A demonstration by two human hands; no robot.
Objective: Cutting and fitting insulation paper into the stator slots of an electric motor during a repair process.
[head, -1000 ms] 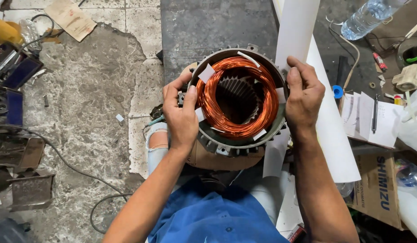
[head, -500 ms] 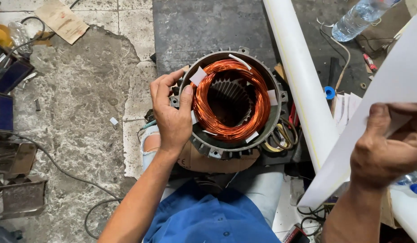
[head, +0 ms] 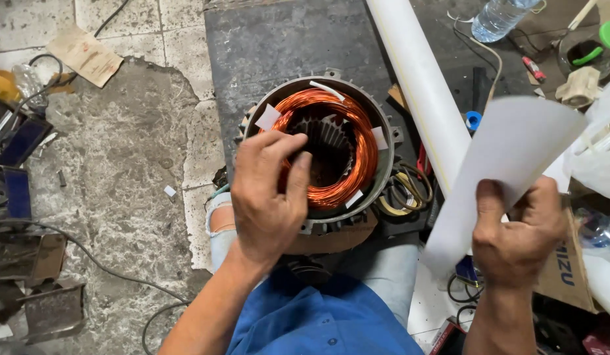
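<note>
my left hand rests over the near rim of the motor stator, fingers curled loosely with the tips touching the copper winding at about eight o'clock on the ring; it presses rather than grips. my right hand is clenched on the lower corner of a white sheet of insulating paper, thumb on top, the sheet rising toward one o'clock and well clear of the stator. the stator sits upright on my lap, bore open toward the camera, with small white paper tabs poking out around the winding at ten, twelve, three and five o'clock.

as i judge it, doing this well means keeping the left fingers flat on the coil so the strands don't splay, and holding the sheet without creasing it, since a fold would make a weak liner.

further out, a long white tube runs from twelve o'clock down past the stator's right side, coiled leads lie just beside the housing at four o'clock, a plastic bottle lies at one o'clock, and the cracked concrete floor spreads toward nine o'clock.
</note>
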